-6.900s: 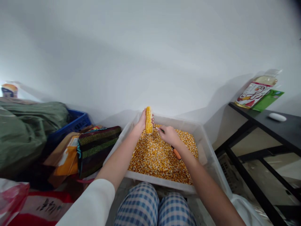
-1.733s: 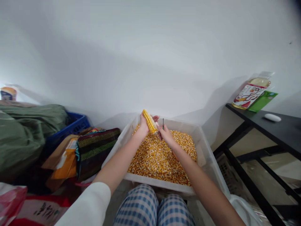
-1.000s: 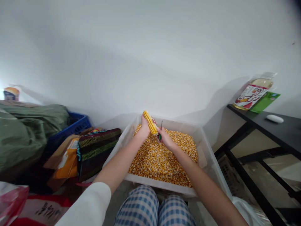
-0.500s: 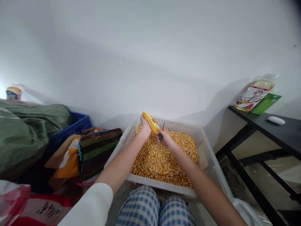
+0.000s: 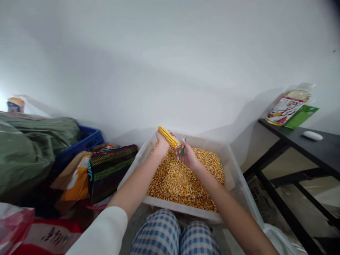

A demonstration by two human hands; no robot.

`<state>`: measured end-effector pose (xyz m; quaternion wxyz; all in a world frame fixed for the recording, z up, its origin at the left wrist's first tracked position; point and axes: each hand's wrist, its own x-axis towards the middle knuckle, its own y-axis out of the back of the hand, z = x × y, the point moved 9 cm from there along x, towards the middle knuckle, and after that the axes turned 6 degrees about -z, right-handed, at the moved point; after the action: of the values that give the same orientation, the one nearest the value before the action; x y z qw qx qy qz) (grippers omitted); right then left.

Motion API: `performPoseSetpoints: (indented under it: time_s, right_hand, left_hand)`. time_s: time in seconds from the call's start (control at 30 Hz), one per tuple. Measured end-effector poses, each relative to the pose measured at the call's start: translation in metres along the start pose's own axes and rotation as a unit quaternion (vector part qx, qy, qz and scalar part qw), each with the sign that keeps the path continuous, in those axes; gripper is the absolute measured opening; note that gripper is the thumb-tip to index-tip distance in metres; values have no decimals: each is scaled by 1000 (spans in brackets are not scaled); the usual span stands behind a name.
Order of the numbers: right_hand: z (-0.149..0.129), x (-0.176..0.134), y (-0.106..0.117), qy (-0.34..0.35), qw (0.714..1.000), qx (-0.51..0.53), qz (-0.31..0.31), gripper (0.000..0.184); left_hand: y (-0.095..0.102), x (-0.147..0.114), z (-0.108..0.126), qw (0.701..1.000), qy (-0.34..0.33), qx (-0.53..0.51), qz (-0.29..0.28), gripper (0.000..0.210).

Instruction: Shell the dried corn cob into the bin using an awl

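Note:
My left hand (image 5: 162, 141) is wrapped round a yellow corn cob (image 5: 169, 137), which slants down to the right with its kernels on. At the cob's lower right end is my right hand (image 5: 188, 155), closed on a small screwdriver (image 5: 182, 152) with a green handle and a thin dark shaft pointing up. Some right fingers lie close to the cob's end; whether they touch it I cannot tell. Both hands are above a translucent white plastic bin (image 5: 183, 211), and loose corn kernels (image 5: 180, 182) fill much of it.
A black shelf (image 5: 326, 148) at the right bears a bottle (image 5: 289, 104), a green packet (image 5: 301, 117) and a white oval object (image 5: 312, 135). At the left are a blue crate (image 5: 91, 139), green cloth (image 5: 39, 141) and a striped bag (image 5: 113, 166). A white wall rises behind the bin.
The cob has tilted flatter and shifted slightly left in my left hand. My right hand has turned a little, and the screwdriver now leans right, showing more of its green handle.

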<state>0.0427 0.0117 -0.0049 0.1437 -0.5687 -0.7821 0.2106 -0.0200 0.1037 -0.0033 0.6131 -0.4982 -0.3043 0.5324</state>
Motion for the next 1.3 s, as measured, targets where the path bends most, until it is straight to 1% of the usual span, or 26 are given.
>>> performPoseSetpoints:
  time_s: [0.07, 0.17, 0.23, 0.3, 0.47, 0.53, 0.6, 0.67, 0.8, 0.9, 1.0, 1.1, 1.17, 1.2, 1.23, 1.27, 1.3]
  right_hand:
    - [-1, 0, 9, 3, 999, -17, 30, 41]
    - [-7, 0, 17, 40, 997, -33, 52, 38]
    - [-11, 0, 18, 68, 996, -27, 47, 37]
    - [-11, 0, 17, 79, 996, -23, 39, 36]
    - [-7, 1, 3, 80, 995, -51, -9, 35]
    - [-7, 0, -2, 66, 996, -52, -17, 35]
    - [-5, 0, -4, 39, 998, -49, -14, 39]
    - [-4, 0, -3, 27, 998, -49, -2, 42]
    - [-4, 0, 3, 51, 997, -46, 23, 39]
    - [-2, 1, 2, 64, 998, -29, 1, 35]
    - [-3, 1, -1, 74, 997, -26, -19, 33]
    - [-6, 0, -1, 76, 994, -74, -14, 35]
    - [-12, -2, 5, 84, 982, -168, 20, 34]
    - [-18, -4, 9, 99, 966, -236, 49, 33]
    - [-26, -8, 12, 120, 940, -311, 79, 33]
    - [-35, -12, 13, 142, 904, -389, 106, 33]
    - [-42, -16, 11, 162, 862, -464, 123, 33]
  left_hand:
    - [-4, -3, 0, 999, -16, 32, -14, 48]
    - [-12, -8, -9, 997, -14, 62, -45, 49]
    - [-17, -11, -15, 995, -9, 74, -63, 48]
    - [-20, -12, -19, 994, -6, 82, -73, 49]
    - [-22, -12, -17, 992, 3, 92, -83, 55]
    - [-22, -13, -17, 992, 16, 88, -89, 56]
    - [-24, -15, -18, 991, 26, 87, -94, 56]
    - [-26, -19, -20, 990, 35, 91, -99, 55]
    - [-33, -25, -24, 985, 47, 118, -115, 55]
    - [-35, -26, -24, 984, 46, 117, -123, 55]
    - [-31, -24, -23, 989, 45, 93, -108, 55]
    - [-29, -21, -18, 990, 32, 90, -104, 54]
    - [-30, -18, -11, 989, 13, 96, -115, 53]
    - [-30, -16, -8, 988, 6, 101, -119, 53]
    - [-29, -13, -4, 987, 2, 106, -119, 54]
    - [-28, -10, 0, 987, 0, 114, -115, 55]
    - [-26, -7, 4, 986, -1, 125, -109, 56]
